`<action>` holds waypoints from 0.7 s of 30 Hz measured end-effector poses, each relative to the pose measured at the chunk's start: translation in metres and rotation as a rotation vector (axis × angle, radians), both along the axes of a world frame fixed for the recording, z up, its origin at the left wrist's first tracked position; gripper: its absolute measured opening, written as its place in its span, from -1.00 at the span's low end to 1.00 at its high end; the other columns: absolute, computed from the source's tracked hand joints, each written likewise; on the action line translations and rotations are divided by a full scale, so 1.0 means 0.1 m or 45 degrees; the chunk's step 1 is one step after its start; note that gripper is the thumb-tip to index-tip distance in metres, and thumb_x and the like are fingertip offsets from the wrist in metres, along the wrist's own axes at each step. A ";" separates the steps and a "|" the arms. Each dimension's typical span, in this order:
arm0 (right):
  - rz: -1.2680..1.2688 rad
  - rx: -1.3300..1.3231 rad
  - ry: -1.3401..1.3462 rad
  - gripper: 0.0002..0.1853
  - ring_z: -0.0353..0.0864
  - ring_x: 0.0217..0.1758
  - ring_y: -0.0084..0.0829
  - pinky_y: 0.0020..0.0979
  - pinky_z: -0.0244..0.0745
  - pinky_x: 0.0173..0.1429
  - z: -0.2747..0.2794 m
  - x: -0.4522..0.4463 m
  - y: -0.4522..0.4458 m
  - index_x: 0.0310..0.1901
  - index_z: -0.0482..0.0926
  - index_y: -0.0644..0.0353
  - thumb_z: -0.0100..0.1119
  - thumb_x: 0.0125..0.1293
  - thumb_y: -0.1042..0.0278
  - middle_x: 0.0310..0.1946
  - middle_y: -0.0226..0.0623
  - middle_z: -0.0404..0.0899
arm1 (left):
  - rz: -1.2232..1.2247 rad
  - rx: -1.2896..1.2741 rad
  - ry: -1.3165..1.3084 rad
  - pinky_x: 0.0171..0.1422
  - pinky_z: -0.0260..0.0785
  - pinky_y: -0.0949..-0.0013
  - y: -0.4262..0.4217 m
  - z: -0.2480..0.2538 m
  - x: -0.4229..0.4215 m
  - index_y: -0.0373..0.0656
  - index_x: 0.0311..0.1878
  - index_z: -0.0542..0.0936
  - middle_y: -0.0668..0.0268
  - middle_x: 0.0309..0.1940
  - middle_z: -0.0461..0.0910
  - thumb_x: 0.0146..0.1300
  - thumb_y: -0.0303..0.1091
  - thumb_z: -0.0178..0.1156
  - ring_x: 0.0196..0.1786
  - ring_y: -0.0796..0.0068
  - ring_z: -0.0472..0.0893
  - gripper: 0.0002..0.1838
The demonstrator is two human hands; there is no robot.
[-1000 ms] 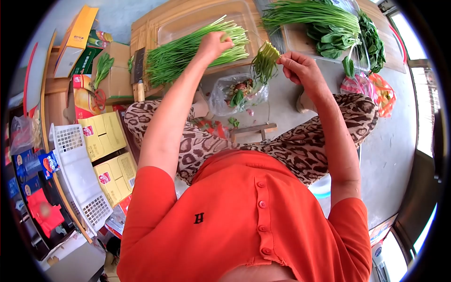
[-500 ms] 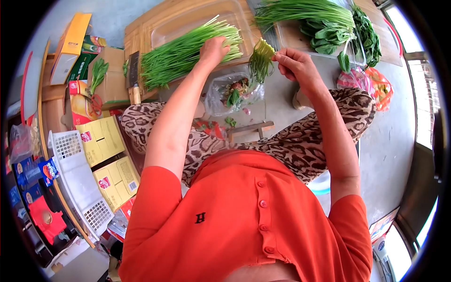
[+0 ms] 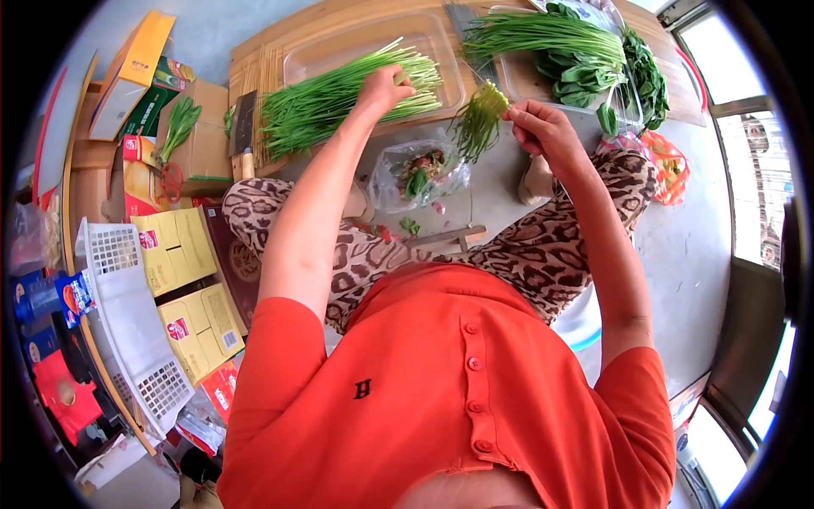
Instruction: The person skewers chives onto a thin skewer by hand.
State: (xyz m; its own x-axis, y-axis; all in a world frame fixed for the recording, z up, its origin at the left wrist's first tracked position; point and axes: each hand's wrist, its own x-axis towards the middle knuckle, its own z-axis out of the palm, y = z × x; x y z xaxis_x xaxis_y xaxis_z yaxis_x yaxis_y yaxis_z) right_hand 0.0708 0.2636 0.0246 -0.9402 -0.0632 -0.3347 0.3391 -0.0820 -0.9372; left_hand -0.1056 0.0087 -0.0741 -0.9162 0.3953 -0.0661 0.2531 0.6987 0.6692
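A thick heap of garlic chives (image 3: 331,106) lies in a clear plastic tray (image 3: 443,53) on the wooden board. My left hand (image 3: 386,89) is over the pale stem ends of the heap with its fingers curled closed; whatever is between them is hidden. To the right, my right hand (image 3: 543,129) pinches thumb against fingers at the edge of a small limp bunch of greens (image 3: 482,121), light at the top and darker where it hangs. This bunch is held in the air off the board's front edge, above and to the right of a clear plastic bag (image 3: 388,176) with vegetable scraps.
A cleaver (image 3: 244,123) lies at the board's left end. More long chives (image 3: 551,38) and leafy greens (image 3: 585,81) are at the right. Cardboard boxes (image 3: 178,254) and a white basket (image 3: 127,297) stand left. A small wooden stool (image 3: 454,236) is between the legs.
The camera view has shifted slightly. The limp bunch in my right hand has turned and spread a little wider. My left hand stays over the chive heap.
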 end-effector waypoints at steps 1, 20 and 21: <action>0.009 0.002 0.006 -0.81 0.12 -0.68 -0.76 -0.69 -0.02 -0.60 0.02 0.01 -0.01 -0.23 0.54 0.23 0.06 0.38 0.27 -0.64 -0.57 0.35 | 0.033 0.111 -0.042 -0.28 0.41 0.29 -0.07 0.06 -0.03 -0.11 -0.41 0.59 0.27 -0.50 0.63 -0.12 -0.21 0.42 -0.40 0.37 0.62 -0.74; 0.069 0.096 0.249 -0.79 0.18 -0.69 -0.75 -0.68 0.04 -0.62 0.81 0.45 -0.37 -0.28 0.55 0.23 0.06 0.38 0.26 -0.67 -0.53 0.37 | 0.270 1.531 0.653 -0.17 0.32 0.61 -1.25 2.47 1.04 -0.32 -0.16 0.54 0.29 -0.33 0.63 0.21 -0.51 0.21 -0.30 0.67 0.53 -0.84; 0.064 0.126 0.269 -0.79 0.19 -0.69 -0.75 -0.68 0.05 -0.61 0.85 0.47 -0.40 -0.28 0.55 0.23 0.06 0.37 0.26 -0.67 -0.53 0.37 | 0.312 1.536 0.669 -0.22 0.29 0.61 -1.24 2.56 1.19 -0.31 -0.15 0.55 0.32 -0.34 0.62 0.23 -0.47 0.20 -0.33 0.72 0.47 -0.84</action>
State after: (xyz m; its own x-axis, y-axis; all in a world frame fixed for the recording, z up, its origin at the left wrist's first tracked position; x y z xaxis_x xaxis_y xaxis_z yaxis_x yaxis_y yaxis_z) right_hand 0.1178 0.2240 0.1098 -0.9865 -0.0881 -0.1377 0.1360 0.0260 -0.9904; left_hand 0.0139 -0.1155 0.1820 -0.7800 -0.2208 0.5855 0.6233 -0.1923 0.7580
